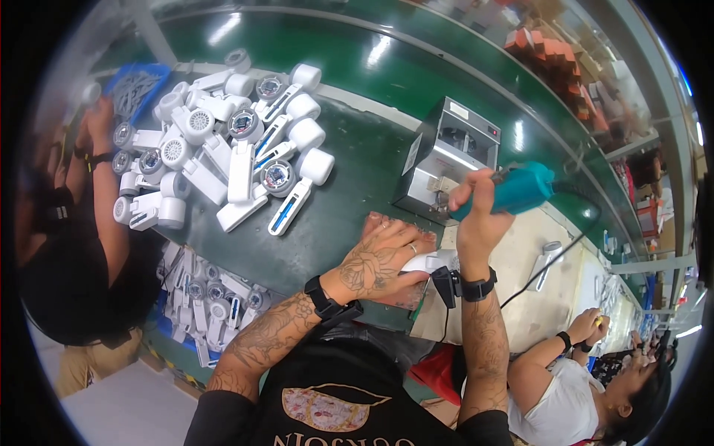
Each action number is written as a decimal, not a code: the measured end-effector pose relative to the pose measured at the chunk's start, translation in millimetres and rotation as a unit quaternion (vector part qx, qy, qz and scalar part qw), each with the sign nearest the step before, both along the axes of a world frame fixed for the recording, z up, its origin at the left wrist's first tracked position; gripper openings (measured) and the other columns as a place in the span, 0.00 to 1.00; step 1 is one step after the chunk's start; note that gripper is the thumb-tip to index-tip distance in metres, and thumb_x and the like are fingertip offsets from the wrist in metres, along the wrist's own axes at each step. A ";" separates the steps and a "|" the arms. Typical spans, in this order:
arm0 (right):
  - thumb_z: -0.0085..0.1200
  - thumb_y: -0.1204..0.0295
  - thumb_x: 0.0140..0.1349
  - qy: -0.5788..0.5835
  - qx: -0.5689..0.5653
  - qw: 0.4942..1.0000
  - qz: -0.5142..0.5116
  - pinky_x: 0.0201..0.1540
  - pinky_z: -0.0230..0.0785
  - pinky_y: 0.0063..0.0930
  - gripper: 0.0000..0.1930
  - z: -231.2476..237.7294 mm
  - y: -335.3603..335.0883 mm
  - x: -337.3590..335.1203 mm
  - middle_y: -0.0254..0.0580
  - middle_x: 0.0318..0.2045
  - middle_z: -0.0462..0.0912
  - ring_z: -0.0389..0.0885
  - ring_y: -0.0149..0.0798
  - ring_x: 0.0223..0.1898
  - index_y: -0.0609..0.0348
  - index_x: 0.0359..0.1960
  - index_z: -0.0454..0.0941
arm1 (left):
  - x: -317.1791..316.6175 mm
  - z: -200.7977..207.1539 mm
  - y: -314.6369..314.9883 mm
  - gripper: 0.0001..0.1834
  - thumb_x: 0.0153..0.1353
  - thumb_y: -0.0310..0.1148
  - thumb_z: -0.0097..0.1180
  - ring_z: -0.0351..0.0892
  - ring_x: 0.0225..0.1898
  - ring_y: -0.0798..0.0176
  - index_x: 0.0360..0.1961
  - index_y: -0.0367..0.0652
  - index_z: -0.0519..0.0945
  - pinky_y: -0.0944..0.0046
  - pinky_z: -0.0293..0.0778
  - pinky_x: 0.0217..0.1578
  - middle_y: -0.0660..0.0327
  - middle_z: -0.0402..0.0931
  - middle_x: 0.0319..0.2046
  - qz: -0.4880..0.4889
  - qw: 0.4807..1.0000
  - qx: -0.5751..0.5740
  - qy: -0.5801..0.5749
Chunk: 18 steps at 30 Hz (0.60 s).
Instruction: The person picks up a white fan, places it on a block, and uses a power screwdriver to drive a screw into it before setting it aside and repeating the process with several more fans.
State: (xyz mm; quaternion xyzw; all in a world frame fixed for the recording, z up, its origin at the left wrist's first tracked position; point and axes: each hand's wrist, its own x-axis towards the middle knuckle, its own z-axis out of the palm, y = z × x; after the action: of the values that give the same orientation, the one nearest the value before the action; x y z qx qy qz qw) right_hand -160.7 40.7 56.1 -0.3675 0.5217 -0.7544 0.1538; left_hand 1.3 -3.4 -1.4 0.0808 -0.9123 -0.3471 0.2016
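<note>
Head view: standing at the bench, I observe one person working bare-handed, with a black band at each wrist. The left hand [383,256] is laid over a small white plastic housing with a rounded end [431,262], its fingers spread across the far side and its thumb along the near side; grip noted as holding the piece down. This housing sits upon a flat, reddish-brown block [402,295] directly before the person, with part of it covered by the hand.

The right hand [480,212] is raised and clenched around a teal, cylindrical powered screwdriver [524,189], held nearly level. Its working end points left, close to the front of a silver metal box with an open top section [455,123]; whether the two touch, I cannot tell. A thin black cord [549,264] hangs in a curve to the right of that hand.

Left on the dark green bench top [349,193] lies a heap of white plastic fan-shaped units with round heads and straight handles [201,167], some showing exposed circuitry. Beyond it stands a blue plastic tray of grey parts [161,72]. Below the bench edge, further white units fill a blue bin [190,344]. One white unit [548,260] lies apart on a beige sheet [520,245] at right. Co-workers are present on both sides.
</note>
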 end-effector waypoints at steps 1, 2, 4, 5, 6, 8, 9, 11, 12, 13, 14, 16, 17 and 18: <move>0.57 0.58 0.69 0.005 -0.006 1.000 -0.005 0.25 0.65 0.26 0.18 -0.5 2.2 1.1 0.37 0.21 0.72 0.71 0.33 0.20 0.64 0.40 0.73 | 0.3 1.2 0.4 0.28 0.59 0.45 0.61 0.69 0.54 0.52 0.58 0.44 0.75 0.52 0.63 0.59 0.56 0.73 0.49 0.002 1.000 -0.008 0.010; 0.57 0.58 0.69 0.004 -0.006 1.000 -0.002 0.25 0.65 0.26 0.18 2.2 3.3 1.6 0.37 0.21 0.72 0.71 0.33 0.20 0.64 0.40 0.73 | 0.4 1.5 0.6 0.28 0.59 0.45 0.61 0.69 0.54 0.52 0.58 0.44 0.75 0.52 0.63 0.59 0.56 0.73 0.49 0.005 1.000 -0.016 0.020; 0.58 0.54 0.68 0.000 -0.022 1.000 -0.009 0.24 0.64 0.26 0.21 12.0 7.3 4.9 0.37 0.21 0.72 0.71 0.32 0.20 0.64 0.41 0.73 | 0.4 -1.6 1.4 0.28 0.59 0.45 0.61 0.69 0.53 0.52 0.58 0.43 0.75 0.53 0.63 0.59 0.56 0.73 0.49 0.006 1.000 -0.010 0.027; 0.58 0.54 0.68 -0.001 -0.021 1.000 -0.007 0.24 0.64 0.26 0.21 13.1 9.1 8.5 0.37 0.21 0.72 0.71 0.32 0.20 0.64 0.41 0.73 | 1.1 -2.9 1.6 0.29 0.59 0.45 0.61 0.70 0.53 0.52 0.58 0.43 0.75 0.53 0.64 0.59 0.56 0.73 0.49 0.006 0.999 -0.005 0.035; 0.58 0.53 0.68 -0.007 -0.018 1.000 -0.007 0.24 0.64 0.26 0.22 13.9 11.0 11.1 0.36 0.21 0.71 0.71 0.32 0.20 0.64 0.41 0.73 | 1.1 -2.9 1.6 0.29 0.59 0.45 0.61 0.70 0.53 0.52 0.58 0.43 0.75 0.53 0.64 0.59 0.56 0.73 0.49 0.007 0.999 -0.005 0.035; 0.58 0.51 0.67 -0.012 -0.014 1.000 -0.004 0.24 0.63 0.26 0.23 15.2 17.0 14.6 0.36 0.21 0.71 0.70 0.32 0.20 0.64 0.41 0.73 | 2.0 -2.8 1.3 0.28 0.59 0.46 0.61 0.70 0.53 0.52 0.57 0.42 0.76 0.53 0.64 0.58 0.55 0.73 0.49 0.011 1.000 -0.006 0.021; 0.57 0.50 0.67 -0.018 -0.011 1.000 0.000 0.24 0.63 0.26 0.24 15.1 21.4 16.8 0.36 0.20 0.70 0.70 0.31 0.20 0.64 0.41 0.72 | 2.0 -2.7 1.7 0.28 0.59 0.46 0.61 0.70 0.53 0.52 0.57 0.42 0.76 0.53 0.64 0.58 0.55 0.73 0.49 0.013 1.000 -0.004 0.020; 0.57 0.48 0.67 -0.025 -0.006 1.000 0.006 0.24 0.62 0.26 0.26 14.4 29.5 19.8 0.36 0.20 0.70 0.69 0.31 0.20 0.63 0.41 0.72 | -0.5 -2.5 2.3 0.27 0.60 0.46 0.61 0.70 0.52 0.52 0.56 0.41 0.77 0.53 0.65 0.57 0.55 0.74 0.47 0.020 0.998 -0.007 0.056; 0.56 0.47 0.67 -0.035 -0.008 0.999 0.018 0.23 0.61 0.26 0.26 13.5 33.3 21.1 0.36 0.19 0.69 0.68 0.31 0.19 0.63 0.41 0.71 | -1.0 -4.0 3.0 0.27 0.60 0.46 0.61 0.70 0.52 0.52 0.56 0.41 0.77 0.53 0.65 0.57 0.55 0.74 0.47 0.023 0.998 -0.005 0.054; 0.55 0.45 0.67 -0.045 -0.010 0.998 0.029 0.23 0.60 0.26 0.27 12.8 36.5 23.1 0.35 0.19 0.68 0.67 0.31 0.19 0.62 0.41 0.71 | -1.8 -6.1 3.7 0.26 0.61 0.45 0.60 0.71 0.52 0.52 0.55 0.41 0.77 0.54 0.65 0.57 0.56 0.75 0.46 0.031 0.998 -0.006 0.061; 0.54 0.44 0.66 -0.055 -0.006 0.998 0.032 0.23 0.60 0.26 0.28 12.8 38.5 27.6 0.35 0.18 0.67 0.66 0.31 0.18 0.62 0.41 0.70 | -1.7 -7.7 4.1 0.25 0.61 0.45 0.60 0.71 0.51 0.52 0.54 0.41 0.78 0.54 0.66 0.56 0.56 0.75 0.45 0.039 0.997 -0.008 0.069; 0.54 0.44 0.66 -0.055 -0.007 0.998 0.039 0.23 0.60 0.26 0.28 11.5 42.5 33.0 0.35 0.18 0.67 0.66 0.31 0.18 0.62 0.42 0.70 | -2.9 -8.5 3.7 0.23 0.62 0.43 0.59 0.71 0.50 0.53 0.54 0.41 0.78 0.55 0.66 0.56 0.57 0.76 0.45 0.040 0.996 -0.015 0.076; 0.54 0.43 0.66 -0.055 -0.009 0.997 0.045 0.23 0.60 0.26 0.28 10.9 43.1 35.2 0.34 0.18 0.67 0.67 0.31 0.18 0.62 0.42 0.69 | -3.4 -8.7 3.7 0.21 0.63 0.42 0.59 0.71 0.50 0.53 0.53 0.41 0.79 0.55 0.66 0.56 0.57 0.76 0.44 0.041 0.995 -0.023 0.084; 0.54 0.43 0.66 -0.052 -0.013 0.997 0.050 0.23 0.61 0.26 0.29 10.3 42.4 37.5 0.35 0.18 0.67 0.67 0.31 0.18 0.62 0.42 0.70 | -4.0 -10.7 3.9 0.21 0.63 0.42 0.59 0.71 0.50 0.53 0.53 0.41 0.79 0.55 0.66 0.56 0.57 0.76 0.44 0.041 0.995 -0.023 0.084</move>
State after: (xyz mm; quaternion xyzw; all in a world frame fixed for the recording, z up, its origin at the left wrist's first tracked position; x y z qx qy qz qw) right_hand -123.2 83.1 66.4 -0.3553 0.4840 -0.7707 0.2133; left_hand -2.6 0.6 -12.1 0.0845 -0.8957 -0.3232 0.2934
